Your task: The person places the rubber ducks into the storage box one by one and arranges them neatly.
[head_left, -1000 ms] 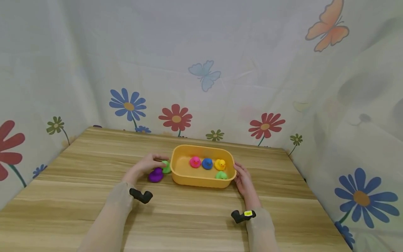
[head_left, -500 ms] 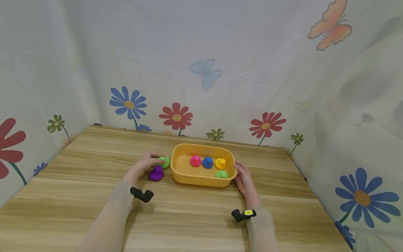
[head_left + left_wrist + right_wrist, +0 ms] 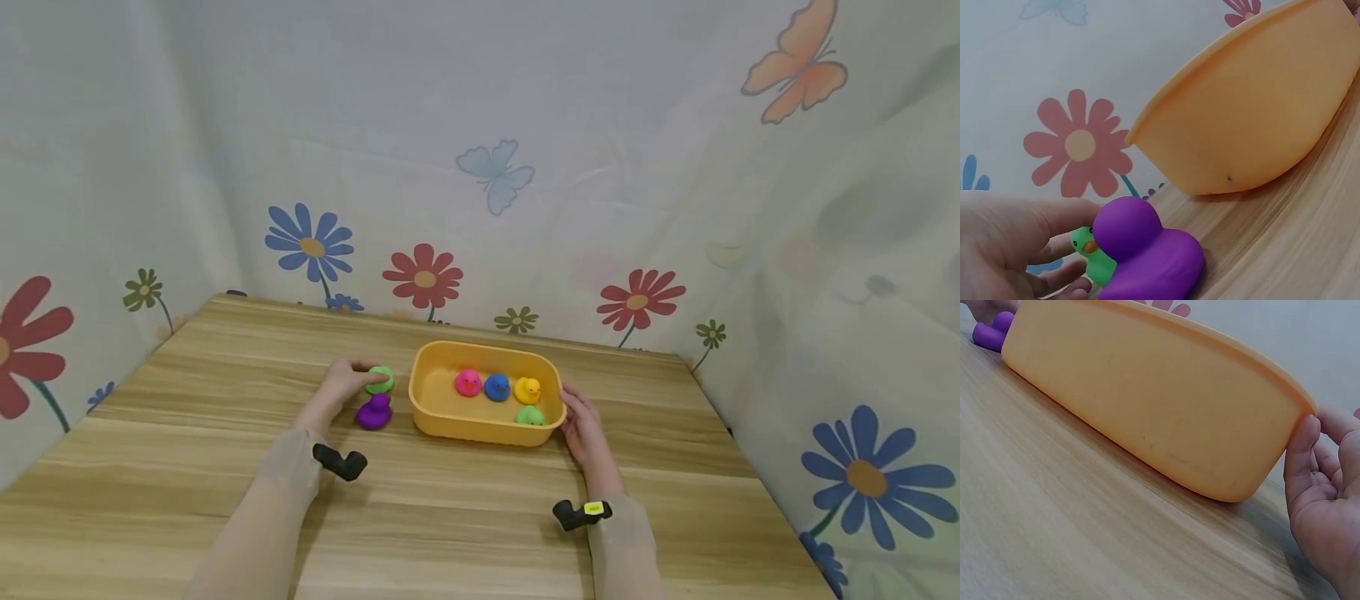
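Observation:
My left hand point(image 3: 341, 390) holds a green rubber duck point(image 3: 380, 380) between thumb and fingers, left of the yellow plastic tub point(image 3: 480, 429). A purple rubber duck point(image 3: 374, 412) stands on the table just nearer to me; in the left wrist view this purple duck point(image 3: 1147, 250) partly covers the green duck point(image 3: 1099, 265) and the fingertips. My right hand point(image 3: 583, 427) grips the tub's right end. In the right wrist view, thumb and index finger of the right hand point(image 3: 1329, 481) touch the tub point(image 3: 1160, 406) below and at its rim.
Inside the tub sit a pink duck point(image 3: 468, 383), a blue duck point(image 3: 497, 387), a yellow duck point(image 3: 527, 391) and a second green duck point(image 3: 531, 415). The wooden table point(image 3: 450, 517) ends at a flower-printed cloth point(image 3: 360, 125) behind.
My left hand has drawn the green duck leftward, away from the tub's left wall and behind the purple duck. The right hand stays at the tub, which has not visibly moved.

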### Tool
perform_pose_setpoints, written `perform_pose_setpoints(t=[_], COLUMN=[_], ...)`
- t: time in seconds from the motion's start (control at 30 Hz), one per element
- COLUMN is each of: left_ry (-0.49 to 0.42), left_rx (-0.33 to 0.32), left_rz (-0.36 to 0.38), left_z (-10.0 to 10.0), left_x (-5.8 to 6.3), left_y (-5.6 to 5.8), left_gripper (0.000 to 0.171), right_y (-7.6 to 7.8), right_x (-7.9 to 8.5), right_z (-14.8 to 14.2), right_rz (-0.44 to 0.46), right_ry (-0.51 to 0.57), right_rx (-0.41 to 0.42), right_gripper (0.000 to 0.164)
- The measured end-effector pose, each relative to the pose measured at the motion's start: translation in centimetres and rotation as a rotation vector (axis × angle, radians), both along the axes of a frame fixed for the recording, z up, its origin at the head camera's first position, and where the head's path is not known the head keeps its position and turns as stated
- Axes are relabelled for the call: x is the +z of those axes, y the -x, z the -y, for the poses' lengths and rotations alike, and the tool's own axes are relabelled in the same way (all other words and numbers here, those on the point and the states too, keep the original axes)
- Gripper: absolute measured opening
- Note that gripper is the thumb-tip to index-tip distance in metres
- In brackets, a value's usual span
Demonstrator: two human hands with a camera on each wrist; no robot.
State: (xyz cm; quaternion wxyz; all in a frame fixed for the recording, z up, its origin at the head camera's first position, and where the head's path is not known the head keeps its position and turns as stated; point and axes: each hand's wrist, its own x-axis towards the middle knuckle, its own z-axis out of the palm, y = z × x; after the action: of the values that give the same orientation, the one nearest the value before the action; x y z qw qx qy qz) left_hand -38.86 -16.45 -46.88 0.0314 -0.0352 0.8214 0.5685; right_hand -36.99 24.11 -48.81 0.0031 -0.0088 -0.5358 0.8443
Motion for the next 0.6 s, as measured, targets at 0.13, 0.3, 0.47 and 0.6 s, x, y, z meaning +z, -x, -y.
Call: perform_pose_setpoints(t=[0.13,0.3,0.47,0.6], left_ry=[0.018,0.017,0.053,0.025], left_rx=[-0.069,-0.190,-0.296,-0.344], left_rz=[0.015,-0.017,-0.078,-0.103], left_z=[0.8,2.5,3.7,4.0], left_x=[0.0,-0.3,-1.0,-1.2], left_y=[0.1,0.2,0.2,0.3], left_gripper=[0.060,0.064,0.061,0.061], right_y=[0.0,-0.1,-0.1,0.0], right_x=[0.0,0.0,0.1,0.0], right_z=[-0.1,-0.1,0.0,0.0], right_rz=[-0.005,0.002,0.009,0.007], right_ry=[0.005,0.016,0.016,0.017], right_rx=[0.015,0.012,0.000,-0.002], right_gripper=[0.014,0.014,0.013,0.013])
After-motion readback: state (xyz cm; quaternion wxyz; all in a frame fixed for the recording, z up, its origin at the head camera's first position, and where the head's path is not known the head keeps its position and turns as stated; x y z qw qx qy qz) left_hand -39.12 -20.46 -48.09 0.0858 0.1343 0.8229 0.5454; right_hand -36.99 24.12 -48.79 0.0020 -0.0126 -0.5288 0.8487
